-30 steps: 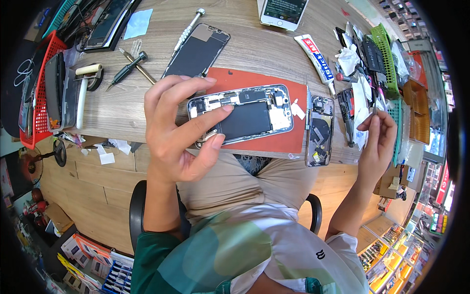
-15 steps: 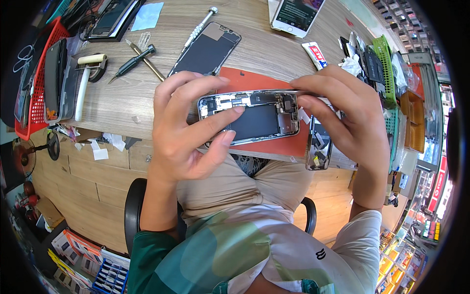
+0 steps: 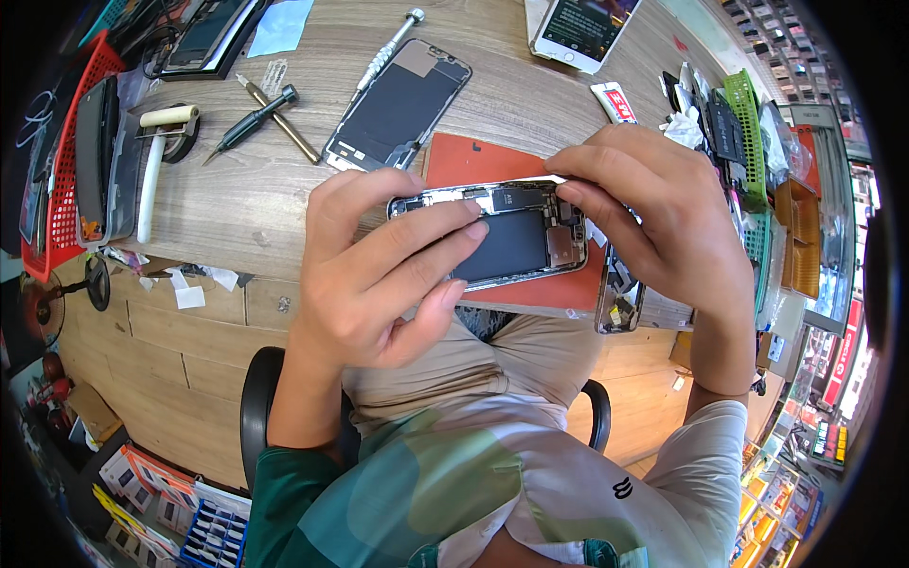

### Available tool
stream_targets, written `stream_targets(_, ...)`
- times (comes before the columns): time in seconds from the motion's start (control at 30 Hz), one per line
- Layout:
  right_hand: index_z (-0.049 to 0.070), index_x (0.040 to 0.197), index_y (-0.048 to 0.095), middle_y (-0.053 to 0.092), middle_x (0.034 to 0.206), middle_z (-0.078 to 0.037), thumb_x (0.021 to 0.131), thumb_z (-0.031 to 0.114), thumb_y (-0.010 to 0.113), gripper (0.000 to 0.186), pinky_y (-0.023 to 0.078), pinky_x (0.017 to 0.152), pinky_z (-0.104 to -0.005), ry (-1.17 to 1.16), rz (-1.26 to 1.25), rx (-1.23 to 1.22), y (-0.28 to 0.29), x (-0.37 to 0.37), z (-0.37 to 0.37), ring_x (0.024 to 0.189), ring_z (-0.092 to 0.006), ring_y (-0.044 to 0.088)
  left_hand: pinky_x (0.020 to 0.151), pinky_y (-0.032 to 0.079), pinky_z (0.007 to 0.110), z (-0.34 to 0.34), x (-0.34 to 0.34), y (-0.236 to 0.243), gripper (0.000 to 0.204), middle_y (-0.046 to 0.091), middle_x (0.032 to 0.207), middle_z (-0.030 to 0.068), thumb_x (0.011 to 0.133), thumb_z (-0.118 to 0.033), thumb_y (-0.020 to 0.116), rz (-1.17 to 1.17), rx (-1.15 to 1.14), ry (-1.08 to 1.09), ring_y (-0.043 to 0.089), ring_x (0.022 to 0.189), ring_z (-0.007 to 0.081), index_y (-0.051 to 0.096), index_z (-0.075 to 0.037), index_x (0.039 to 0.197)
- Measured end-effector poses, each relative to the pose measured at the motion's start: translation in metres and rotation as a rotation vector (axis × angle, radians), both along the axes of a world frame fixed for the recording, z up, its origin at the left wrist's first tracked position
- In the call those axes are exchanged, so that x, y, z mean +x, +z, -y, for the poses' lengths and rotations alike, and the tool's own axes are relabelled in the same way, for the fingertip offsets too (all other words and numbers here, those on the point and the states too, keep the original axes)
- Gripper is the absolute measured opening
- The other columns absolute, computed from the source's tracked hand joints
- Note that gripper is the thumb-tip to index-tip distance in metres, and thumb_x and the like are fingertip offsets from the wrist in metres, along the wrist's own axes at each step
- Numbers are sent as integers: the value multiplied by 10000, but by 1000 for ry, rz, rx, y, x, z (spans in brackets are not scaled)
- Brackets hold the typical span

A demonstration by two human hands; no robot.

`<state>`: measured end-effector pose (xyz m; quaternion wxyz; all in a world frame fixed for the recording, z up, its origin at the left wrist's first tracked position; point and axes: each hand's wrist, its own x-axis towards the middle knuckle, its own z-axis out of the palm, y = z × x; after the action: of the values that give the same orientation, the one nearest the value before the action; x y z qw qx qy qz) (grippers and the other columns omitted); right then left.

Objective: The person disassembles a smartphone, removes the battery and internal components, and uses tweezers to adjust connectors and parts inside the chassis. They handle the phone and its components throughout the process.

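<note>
An opened smartphone lies over a red mat in front of me, its battery and circuit board bare. My left hand spans its left end. Two fingertips press onto the inside, the thumb is by the near edge, and the other fingers are bent at the far side. At the far right corner my right hand pinches with thumb and fingers on the phone's rim; any small part between them is hidden. Beyond the mat lies a detached screen panel, dark side up.
Crossed screwdrivers, a white-handled roller and a red basket are to the left. A second phone shell with loose parts lies by the right wrist. A lit phone stands at the back; a green basket sits right.
A second left fingertip has come down beside the first on the phone's inside, and the left thumb has shifted right. The right fingers have slid slightly left along the phone's corner.
</note>
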<state>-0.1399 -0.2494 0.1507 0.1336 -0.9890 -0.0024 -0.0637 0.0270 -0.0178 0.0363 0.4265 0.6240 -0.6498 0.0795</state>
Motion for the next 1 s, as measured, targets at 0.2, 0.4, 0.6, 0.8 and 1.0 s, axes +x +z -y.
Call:
stream_targets(0.2,47,1138,789,725,960,-110,979,86,809,165,559,726,-432,23,-9,-7,-1,2,1,851,-340,720,1059,494,524,3,0,3,518,850,1220,128,956,-359,590,-11,13,-13,664,1178,387,873,-30,1238)
stream_targets(0.4,72,1136,796,713,943,-94,980,105,810,160,557,708,-441,29,-5,-43,-2,3,1,843,-335,717,1101,465,527,3,0,-1,650,855,1198,140,1079,-456,455,-4,9,-10,655,1197,399,792,7,1387)
stream_targets(0.6,66,1129,801,718,946,-97,975,101,811,158,557,707,-444,34,-6,-86,-2,5,-1,844,-336,718,1040,492,508,1,3,-2,645,824,1268,162,1047,-436,501,-167,-39,-24,671,1141,378,782,41,1378)
stream_targets(0.8,44,1138,806,732,962,-113,959,75,820,182,560,712,-441,55,26,-66,-2,5,-1,838,-336,715,1012,528,494,-1,7,-13,570,816,1207,213,1018,-367,521,-323,-220,70,694,1060,392,801,74,1247)
stream_targets(1.0,43,1147,807,737,985,-109,913,43,836,236,551,721,-444,94,73,-59,0,12,2,846,-333,706,967,538,481,-2,5,-10,380,775,1116,191,920,-274,653,-268,-209,112,683,1073,368,820,37,1059)
